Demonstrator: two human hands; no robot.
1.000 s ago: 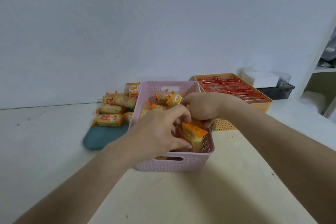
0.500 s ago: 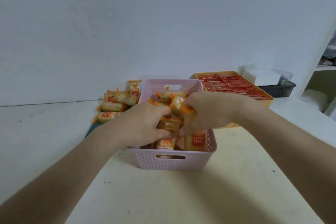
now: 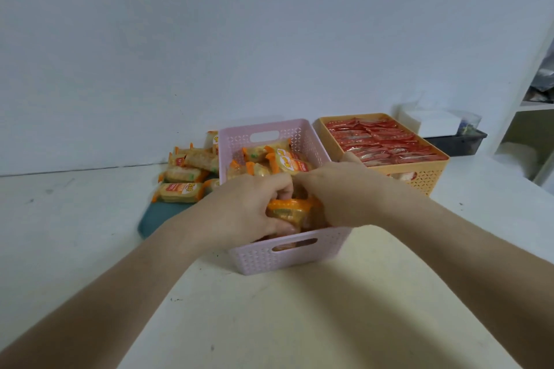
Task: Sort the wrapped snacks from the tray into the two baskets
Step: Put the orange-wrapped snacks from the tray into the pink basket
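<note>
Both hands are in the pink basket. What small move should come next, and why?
Probably settle the orange packet that the left hand grips into the pink basket and let go: more orange packets lie on the teal tray, unsorted.

The left hand (image 3: 245,207) and right hand (image 3: 344,195) largely hide the snack (image 3: 287,210).

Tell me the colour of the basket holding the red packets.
Orange-yellow; the basket shows best in the head view, the only one.
</note>
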